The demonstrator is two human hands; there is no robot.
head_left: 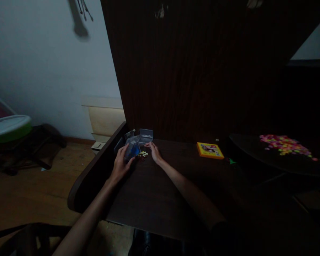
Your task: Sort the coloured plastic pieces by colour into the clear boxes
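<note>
My left hand (121, 163) is closed around a clear plastic box (132, 148) with blue pieces inside, its lid raised. Small pale yellow pieces (143, 154) lie in a heap on the dark desk (146, 199), just right of that box, with a few reddish bits below them. My right hand (155, 152) is beside the heap, its fingers bent toward the boxes; whether they pinch a piece is too small and dim to see. Behind the hands stands another clear box (146, 137) with its lid up. More clear boxes are partly hidden behind my left hand.
A yellow flat box (210, 150) lies on the desk to the right, near a small green item (232, 161). Many pink, orange and yellow pieces (285, 145) are spread on a dark surface at far right. A raised edge (96, 174) borders the desk's left side.
</note>
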